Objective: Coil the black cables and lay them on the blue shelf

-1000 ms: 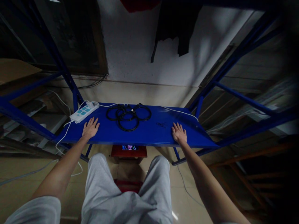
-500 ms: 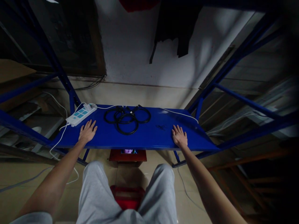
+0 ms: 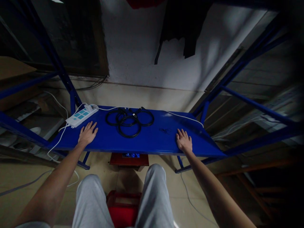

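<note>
Shifted inward since the earlier frame, head view: right knee [image 3: 155,173]. Left hand [image 3: 87,134]: flat on blue shelf [image 3: 152,139], fingers spread, gripping nothing. Right hand [image 3: 184,140]: likewise flat and loose, near a dark mark [image 3: 165,130]. Black cables [image 3: 128,125]: overlapping coils toward the back, between the hands, untouched. Step in hand, by judgement: palms at rest, no handling. Needed for any reach to the cables: one palm lifted, brought inward. Around: power strip [image 3: 79,119] just beyond left fingertips; white cord [image 3: 182,116] along the back, a possible snag; lit screen [image 3: 131,155] below.
</note>
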The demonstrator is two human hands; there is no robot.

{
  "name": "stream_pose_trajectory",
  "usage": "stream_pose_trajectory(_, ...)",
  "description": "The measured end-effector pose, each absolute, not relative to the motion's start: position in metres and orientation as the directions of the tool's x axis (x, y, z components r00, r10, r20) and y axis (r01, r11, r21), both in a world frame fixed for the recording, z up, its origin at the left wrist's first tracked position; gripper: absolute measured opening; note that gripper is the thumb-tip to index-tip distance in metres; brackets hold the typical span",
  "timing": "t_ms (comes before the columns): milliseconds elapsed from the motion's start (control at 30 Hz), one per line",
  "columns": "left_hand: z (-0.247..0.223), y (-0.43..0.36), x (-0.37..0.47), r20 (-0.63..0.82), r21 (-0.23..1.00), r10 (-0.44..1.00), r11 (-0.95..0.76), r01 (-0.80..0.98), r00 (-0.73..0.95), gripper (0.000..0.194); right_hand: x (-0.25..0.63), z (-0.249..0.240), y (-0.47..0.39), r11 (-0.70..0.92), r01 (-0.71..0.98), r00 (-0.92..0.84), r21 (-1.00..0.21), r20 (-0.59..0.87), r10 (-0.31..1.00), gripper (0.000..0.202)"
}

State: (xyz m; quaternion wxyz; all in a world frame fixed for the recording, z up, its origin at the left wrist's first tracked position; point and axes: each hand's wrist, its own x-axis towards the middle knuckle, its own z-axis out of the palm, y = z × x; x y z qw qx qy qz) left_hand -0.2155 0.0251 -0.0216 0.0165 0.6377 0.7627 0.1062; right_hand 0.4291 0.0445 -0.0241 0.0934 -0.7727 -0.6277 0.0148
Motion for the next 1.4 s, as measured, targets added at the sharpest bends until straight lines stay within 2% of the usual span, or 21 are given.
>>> stream_pose_trajectory(567,-0.027,0.027,-0.218,0.135,0.154,0.976,0.148,0.977,-0.169,0.060,0.433,-0.028,0.048,-0.204,0.966,0.223,-0.160,0.105,0.969,0.063)
stream_pose_trajectory(1400,-0.027,0.023,-0.218,0.094,0.121,0.981,0.158,0.980,-0.170,0.062,0.437,-0.033,0.050,-0.191,0.962,0.211,-0.197,0.089,0.973,0.065)
